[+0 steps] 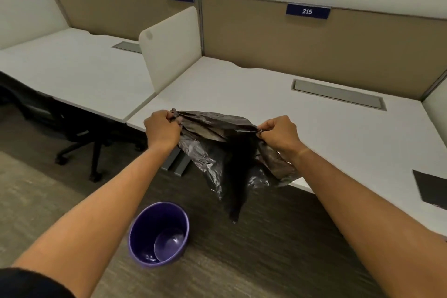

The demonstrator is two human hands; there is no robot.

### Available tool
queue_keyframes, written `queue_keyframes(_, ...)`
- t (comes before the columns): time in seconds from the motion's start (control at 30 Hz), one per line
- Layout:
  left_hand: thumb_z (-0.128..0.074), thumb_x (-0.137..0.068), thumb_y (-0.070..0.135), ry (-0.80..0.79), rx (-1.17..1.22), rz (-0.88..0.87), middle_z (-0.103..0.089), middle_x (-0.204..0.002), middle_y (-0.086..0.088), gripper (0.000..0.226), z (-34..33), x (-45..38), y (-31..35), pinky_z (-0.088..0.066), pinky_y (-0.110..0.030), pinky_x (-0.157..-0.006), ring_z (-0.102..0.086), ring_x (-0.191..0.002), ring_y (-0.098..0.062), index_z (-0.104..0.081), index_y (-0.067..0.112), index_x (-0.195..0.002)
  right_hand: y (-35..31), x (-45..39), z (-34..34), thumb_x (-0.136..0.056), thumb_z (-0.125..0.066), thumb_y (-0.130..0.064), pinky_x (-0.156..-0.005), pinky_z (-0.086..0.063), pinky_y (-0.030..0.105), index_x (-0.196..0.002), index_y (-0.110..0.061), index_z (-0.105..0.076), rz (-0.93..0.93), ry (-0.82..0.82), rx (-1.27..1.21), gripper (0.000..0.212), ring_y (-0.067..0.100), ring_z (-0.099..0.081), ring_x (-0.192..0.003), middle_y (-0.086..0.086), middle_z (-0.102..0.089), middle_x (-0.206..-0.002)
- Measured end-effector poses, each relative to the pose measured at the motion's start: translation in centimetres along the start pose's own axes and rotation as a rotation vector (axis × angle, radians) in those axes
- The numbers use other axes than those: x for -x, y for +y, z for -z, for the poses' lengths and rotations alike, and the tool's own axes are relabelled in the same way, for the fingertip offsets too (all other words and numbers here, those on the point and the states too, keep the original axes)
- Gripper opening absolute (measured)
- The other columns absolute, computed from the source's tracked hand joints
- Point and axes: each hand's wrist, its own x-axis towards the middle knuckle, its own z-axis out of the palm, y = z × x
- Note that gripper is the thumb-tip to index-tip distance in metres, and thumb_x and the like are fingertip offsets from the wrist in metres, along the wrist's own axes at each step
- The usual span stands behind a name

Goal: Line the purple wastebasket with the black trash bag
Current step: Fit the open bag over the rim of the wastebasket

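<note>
Both hands, left hand [162, 129] and right hand [278, 132], pinched shut on black trash bag [227, 152], stretching its mouth. Purple wastebasket [158, 233] unlined, near left on floor. Next: lower bag in.

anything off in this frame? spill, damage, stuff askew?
Nothing stands out. The purple wastebasket stands upright and unlined on the carpet; both hands, left and right, hold the black trash bag spread above it. No spill or damage visible.

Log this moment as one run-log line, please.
left hand: grips bag | right hand: grips bag | bag: held up | wastebasket: floor, unlined
</note>
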Motion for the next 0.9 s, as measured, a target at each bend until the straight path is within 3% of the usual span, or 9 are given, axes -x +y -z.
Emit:
queue_keyframes(0.07, -0.068, -0.088, 0.017, -0.016, -0.056, -0.008, -0.066, -0.081, -0.005, 0.007, 1.8, -0.1, -3.3, -0.047, -0.026, -0.074, -0.065, -0.083, -0.02, -0.064, 0.015, -0.082, -0.4, 1.3, -3.5, -0.078, -0.072, -0.002, -0.044, -0.039, 0.002, -0.081, -0.016, -0.078, -0.044, -0.022, -0.001, 0.016, 0.005, -0.061, -0.068, -0.007, -0.067, -0.069)
queue_keyframes(0.2, -0.066, -0.089, 0.022, -0.038, -0.14, 0.02, -0.064, -0.083, -0.002, 0.016, 5.6, -0.7, -10.4, -0.047, -0.03, -0.076, -0.06, -0.084, -0.018, -0.07, 0.009, -0.098, -0.8, 4.1, -11.2, -0.08, -0.068, -0.001, -0.066, -0.054, 0.019, -0.083, -0.015, -0.079, -0.105, -0.073, 0.045, 0.018, 0.013, -0.066, -0.075, 0.0, -0.073, -0.079)
queue_keyframes(0.3, -0.066, -0.09, 0.021, -0.07, -0.158, 0.071, -0.06, -0.079, 0.003, 0.013, 7.9, -1.1, -15.1, -0.042, -0.027, -0.068, -0.059, -0.077, -0.014, -0.069, 0.011, -0.097, -0.6, 6.3, -16.3, -0.081, -0.064, 0.002, -0.055, -0.056, 0.021, -0.084, -0.014, -0.078, -0.144, -0.103, 0.054, 0.021, 0.016, -0.068, -0.065, 0.003, -0.073, -0.072)
queue_keyframes(0.37, -0.065, -0.09, 0.021, -0.086, -0.186, 0.113, -0.062, -0.081, 0.002, 0.011, 9.2, -1.3, -18.3, -0.042, -0.027, -0.068, -0.057, -0.076, -0.012, -0.069, 0.012, -0.096, -0.3, 7.5, -19.7, -0.081, -0.064, 0.001, -0.058, -0.058, 0.028, -0.084, -0.012, -0.078, -0.181, -0.128, 0.071, 0.019, 0.019, -0.069, -0.063, 0.004, -0.072, -0.068)
queue_keyframes(0.53, -0.067, -0.088, 0.019, -0.125, -0.28, 0.239, -0.07, -0.087, -0.009, 0.007, 12.3, -1.7, -26.4, -0.05, -0.033, -0.072, -0.065, -0.085, -0.028, -0.067, 0.012, -0.089, 1.3, 9.9, -27.8, -0.078, -0.064, 0.0, -0.046, -0.044, 0.014, -0.079, -0.015, -0.078, -0.265, -0.208, 0.098, 0.021, 0.002, -0.059, -0.046, 0.003, -0.07, -0.06)
queue_keyframes(0.63, -0.063, -0.087, 0.012, -0.161, -0.364, 0.325, -0.071, -0.09, -0.016, 0.007, 13.5, -1.7, -30.4, -0.054, -0.04, -0.079, -0.065, -0.088, -0.035, -0.067, 0.01, -0.091, 2.2, 11.1, -31.5, -0.077, -0.065, -0.001, -0.04, -0.039, 0.009, -0.074, -0.02, -0.076, -0.313, -0.258, 0.111, 0.022, 0.001, -0.056, -0.043, -0.002, -0.066, -0.056)
queue_keyframes(0.77, -0.055, -0.084, 0.001, -0.164, -0.44, 0.412, -0.071, -0.091, -0.021, 0.017, 14.8, -1.5, -34.7, -0.053, -0.04, -0.081, -0.064, -0.089, -0.037, -0.069, 0.007, -0.092, 3.7, 12.2, -35.4, -0.077, -0.065, -0.003, -0.068, -0.05, 0.024, -0.073, -0.019, -0.077, -0.388, -0.354, 0.127, 0.02, 0.019, -0.068, -0.074, 0.002, -0.071, -0.069)
queue_keyframes(0.9, -0.052, -0.083, -0.002, -0.164, -0.487, 0.477, -0.071, -0.091, -0.023, 0.02, 14.9, -1.7, -37.5, -0.052, -0.041, -0.082, -0.065, -0.09, -0.039, -0.07, 0.005, -0.09, 5.6, 11.9, -38.1, -0.077, -0.065, -0.002, -0.069, -0.048, 0.024, -0.074, -0.018, -0.077, -0.447, -0.412, 0.14, 0.02, 0.02, -0.067, -0.088, 0.006, -0.074, -0.086)
